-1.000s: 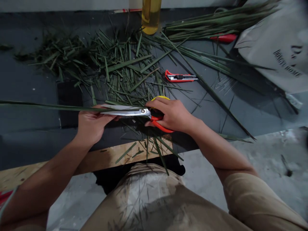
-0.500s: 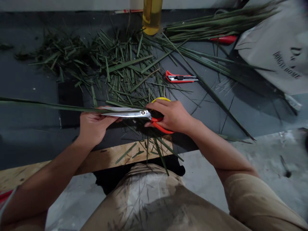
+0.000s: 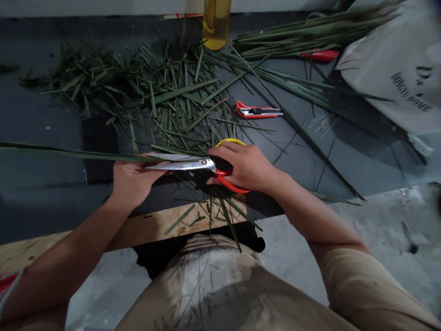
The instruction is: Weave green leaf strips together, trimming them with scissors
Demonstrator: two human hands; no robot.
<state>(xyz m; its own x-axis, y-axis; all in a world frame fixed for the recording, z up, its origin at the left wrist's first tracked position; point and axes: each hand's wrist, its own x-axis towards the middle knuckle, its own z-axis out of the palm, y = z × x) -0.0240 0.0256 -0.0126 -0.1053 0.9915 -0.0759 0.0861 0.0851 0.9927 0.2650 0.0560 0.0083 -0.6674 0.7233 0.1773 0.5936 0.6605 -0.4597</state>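
Observation:
My right hand (image 3: 244, 166) is wrapped round the handles of a pair of scissors (image 3: 193, 164), one handle red and one yellow. The blades point left, slightly parted, along a long green leaf strip (image 3: 69, 152). My left hand (image 3: 134, 181) pinches that strip near the blade tips, and its far part stretches off to the left edge. Just behind the blades lies a heap of cut green pieces (image 3: 172, 96). A red utility knife (image 3: 258, 110) rests to the right of the heap.
A bottle of yellow liquid (image 3: 216, 27) stands at the back. Long leaves (image 3: 296, 39) lie at the back right beside a pale printed bag (image 3: 396, 69). Cut bits lie on the wooden board (image 3: 138, 225) at the front edge.
The scissor blades have parted a little more, with the lower blade slightly lower. Both hands stay in nearly the same place.

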